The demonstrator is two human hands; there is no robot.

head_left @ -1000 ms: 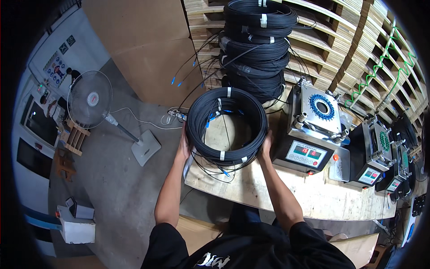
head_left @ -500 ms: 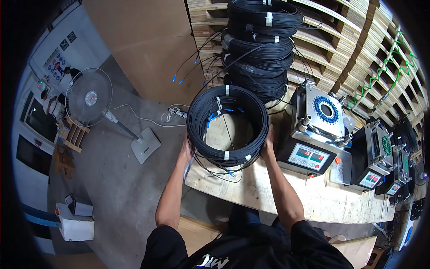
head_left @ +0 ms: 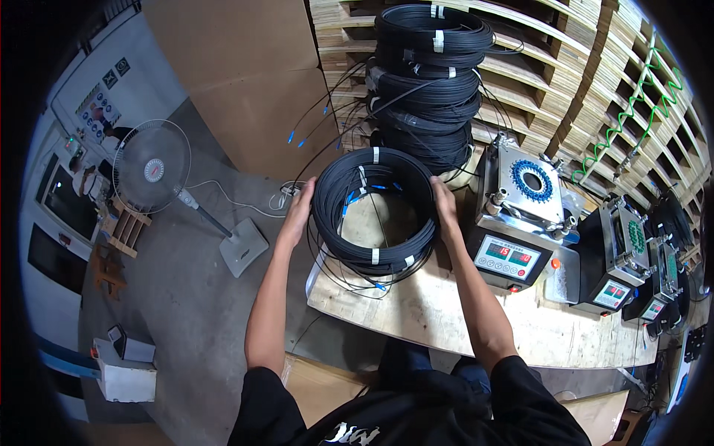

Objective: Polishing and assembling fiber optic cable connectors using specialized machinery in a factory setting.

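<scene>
A wide black cable coil (head_left: 376, 256) bound with white tape lies at the near left end of the wooden table. Blue connectors (head_left: 357, 197) show inside its ring, and loose cable ends hang at its front. My left hand (head_left: 299, 211) is at the coil's left side, fingers stretched out flat and open. On the opposite side my right hand (head_left: 445, 204) lies with straight fingers along the outer wall, also open. Neither hand wraps around the coil; whether the left palm touches it I cannot tell.
Behind stands a tall stack of black cable coils (head_left: 428, 97), with loose ends sticking out left. Right of my hand sits a black machine (head_left: 506, 256) with a metal top. Similar machines (head_left: 613, 290) follow. A white fan (head_left: 153, 171) stands on the floor at left.
Both hands have slid up and away from me along the coil's sides, and the fingers have straightened. The coil stays in its place on the table; the view has shifted slightly.
</scene>
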